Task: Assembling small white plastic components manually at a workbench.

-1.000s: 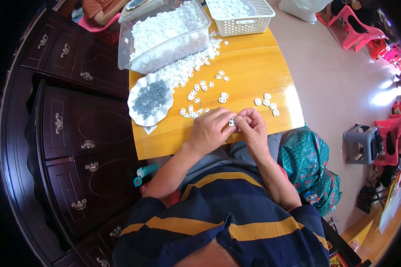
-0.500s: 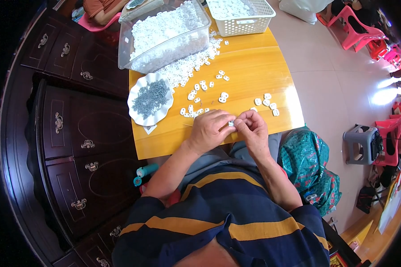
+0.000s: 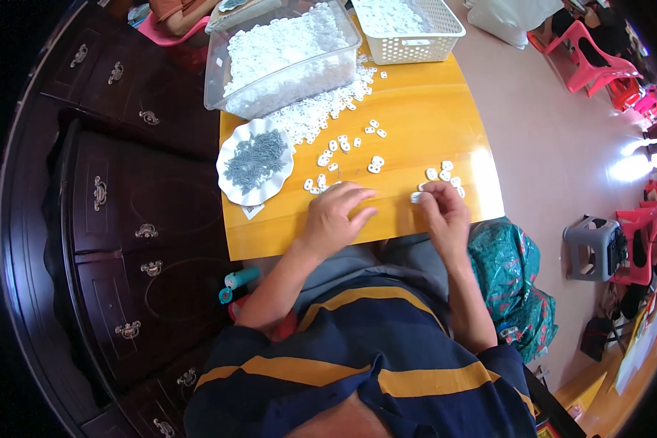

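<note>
The right hand pinches a small white plastic piece between closed fingers at the near edge of the glossy yellow wooden table. The left hand rests flat, fingers spread and empty. Identical pieces lie nearby. A scalloped white dish holds grey metal parts.

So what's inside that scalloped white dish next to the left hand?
The scalloped white dish holds a heap of small grey metal pieces, too small to tell their kind. The heap covers the middle of the dish. The left hand lies apart from it.
</note>
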`<action>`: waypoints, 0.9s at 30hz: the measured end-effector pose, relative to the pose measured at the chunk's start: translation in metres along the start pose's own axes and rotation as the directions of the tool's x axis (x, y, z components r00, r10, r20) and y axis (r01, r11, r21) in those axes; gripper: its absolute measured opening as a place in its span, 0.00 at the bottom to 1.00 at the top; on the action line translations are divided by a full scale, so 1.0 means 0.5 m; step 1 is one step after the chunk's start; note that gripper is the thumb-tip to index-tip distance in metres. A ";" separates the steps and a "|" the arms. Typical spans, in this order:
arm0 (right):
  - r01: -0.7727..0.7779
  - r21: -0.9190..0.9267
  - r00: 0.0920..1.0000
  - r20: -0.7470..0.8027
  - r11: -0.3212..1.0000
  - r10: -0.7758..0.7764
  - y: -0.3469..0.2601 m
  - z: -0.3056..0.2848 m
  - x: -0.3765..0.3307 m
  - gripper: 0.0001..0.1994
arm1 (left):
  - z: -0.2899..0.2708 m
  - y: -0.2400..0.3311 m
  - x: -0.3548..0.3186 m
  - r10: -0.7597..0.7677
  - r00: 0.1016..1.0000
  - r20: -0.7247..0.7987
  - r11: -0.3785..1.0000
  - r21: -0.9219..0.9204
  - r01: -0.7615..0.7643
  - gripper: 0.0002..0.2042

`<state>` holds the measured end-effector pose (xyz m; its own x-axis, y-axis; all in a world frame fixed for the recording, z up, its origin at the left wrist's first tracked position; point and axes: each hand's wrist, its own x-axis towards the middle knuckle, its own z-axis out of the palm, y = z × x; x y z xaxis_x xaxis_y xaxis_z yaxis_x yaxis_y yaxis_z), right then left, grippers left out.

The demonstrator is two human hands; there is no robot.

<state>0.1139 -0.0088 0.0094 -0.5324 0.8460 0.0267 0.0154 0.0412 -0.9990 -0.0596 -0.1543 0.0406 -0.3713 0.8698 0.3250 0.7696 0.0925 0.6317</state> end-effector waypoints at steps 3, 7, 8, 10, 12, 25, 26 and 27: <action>0.139 -0.378 0.984 -0.047 0.915 -0.170 -0.019 -0.054 0.022 0.03 | -0.009 -0.047 -0.009 -0.062 0.997 -0.053 0.986 0.151 0.069 0.08; 0.181 -0.602 0.971 -0.016 0.778 -0.239 -0.007 -0.087 0.037 0.05 | -0.011 -0.063 0.009 -0.056 0.992 -0.112 0.976 0.203 0.078 0.06; 0.184 -0.602 0.971 -0.013 0.777 -0.241 -0.009 -0.086 0.040 0.05 | -0.008 -0.065 0.016 -0.056 0.992 -0.115 0.976 0.203 0.079 0.06; 0.219 -0.681 0.960 0.022 0.699 -0.279 -0.016 -0.085 0.044 0.05 | 0.006 -0.067 0.032 -0.049 0.990 -0.130 0.972 0.220 0.077 0.04; 0.228 -0.700 0.954 0.023 0.677 -0.298 -0.014 -0.083 0.050 0.05 | 0.016 -0.073 0.048 -0.051 0.993 -0.109 0.969 0.234 0.076 0.04; 0.358 -0.619 0.929 0.162 0.699 -0.333 -0.046 0.013 0.078 0.04 | 0.028 -0.086 0.097 -0.075 0.996 0.037 0.939 0.340 0.058 0.05; 0.378 -0.625 0.922 0.191 0.683 -0.336 -0.048 0.023 0.088 0.05 | 0.027 -0.085 0.097 -0.073 0.997 0.036 0.938 0.341 0.057 0.05; 0.379 -0.625 0.922 0.191 0.683 -0.337 -0.048 0.033 0.096 0.05 | 0.026 -0.082 0.096 -0.073 0.997 0.023 0.943 0.328 0.062 0.05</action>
<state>0.0739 0.0222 0.0340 -0.6573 0.6648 0.3551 0.3374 0.6808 -0.6501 -0.1025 -0.1100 0.0213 -0.4147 0.8715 0.2617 0.8729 0.2997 0.3850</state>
